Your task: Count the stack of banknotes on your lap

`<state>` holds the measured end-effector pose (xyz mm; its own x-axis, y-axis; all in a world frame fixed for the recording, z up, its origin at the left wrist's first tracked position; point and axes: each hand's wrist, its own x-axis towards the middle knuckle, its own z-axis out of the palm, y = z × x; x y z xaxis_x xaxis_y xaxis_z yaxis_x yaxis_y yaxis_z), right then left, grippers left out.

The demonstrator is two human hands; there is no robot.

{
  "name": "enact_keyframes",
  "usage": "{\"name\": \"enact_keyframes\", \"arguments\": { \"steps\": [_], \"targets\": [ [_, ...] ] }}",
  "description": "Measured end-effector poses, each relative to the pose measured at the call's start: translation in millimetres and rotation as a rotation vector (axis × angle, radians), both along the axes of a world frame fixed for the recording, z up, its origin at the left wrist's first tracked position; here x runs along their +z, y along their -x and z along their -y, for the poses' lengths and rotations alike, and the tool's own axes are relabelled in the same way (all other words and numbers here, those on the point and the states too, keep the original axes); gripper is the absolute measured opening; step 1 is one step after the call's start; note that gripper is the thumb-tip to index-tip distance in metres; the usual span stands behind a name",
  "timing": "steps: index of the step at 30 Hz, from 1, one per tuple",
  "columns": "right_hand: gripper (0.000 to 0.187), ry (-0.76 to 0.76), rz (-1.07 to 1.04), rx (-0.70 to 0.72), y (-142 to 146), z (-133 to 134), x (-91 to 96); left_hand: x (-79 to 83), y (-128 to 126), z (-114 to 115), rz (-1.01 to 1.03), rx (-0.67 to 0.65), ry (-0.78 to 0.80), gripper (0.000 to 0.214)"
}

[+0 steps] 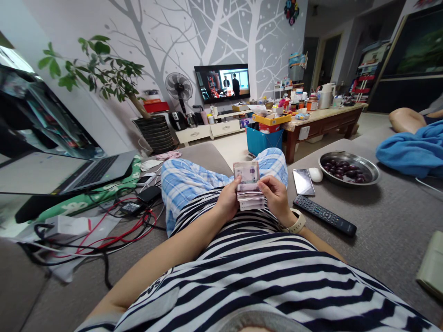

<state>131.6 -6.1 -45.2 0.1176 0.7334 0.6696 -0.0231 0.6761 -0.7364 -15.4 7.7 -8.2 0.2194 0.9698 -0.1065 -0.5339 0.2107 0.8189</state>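
A stack of banknotes [246,173] is held over my lap, with several notes folded down toward me in a fanned lower layer. My left hand [228,199] is closed around the stack's left side, thumb on top. On the right edge, my right hand [276,196] pinches the notes near the fold between thumb and fingers. A pale watch is on my right wrist. Beneath the money lie my striped shirt and blue checked trousers. The undersides of the notes and most of my left fingers are hidden.
On the sofa at right are a remote control [325,216], a phone [303,181], a white mouse [315,174] and a metal bowl [372,177] of dark round fruit. Left are tangled cables [138,226] and a laptop [100,171]. Another person's knee [406,121] shows far right.
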Motion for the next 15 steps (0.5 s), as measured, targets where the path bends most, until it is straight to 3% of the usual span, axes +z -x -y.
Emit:
{"name": "enact_keyframes", "arguments": {
  "steps": [15],
  "targets": [
    [0.027, 0.002, 0.017, -0.001, 0.3, 1.6, 2.3, -0.3, -0.1, 0.5, 0.010, 0.011, -0.002, 0.029]
  ]
}}
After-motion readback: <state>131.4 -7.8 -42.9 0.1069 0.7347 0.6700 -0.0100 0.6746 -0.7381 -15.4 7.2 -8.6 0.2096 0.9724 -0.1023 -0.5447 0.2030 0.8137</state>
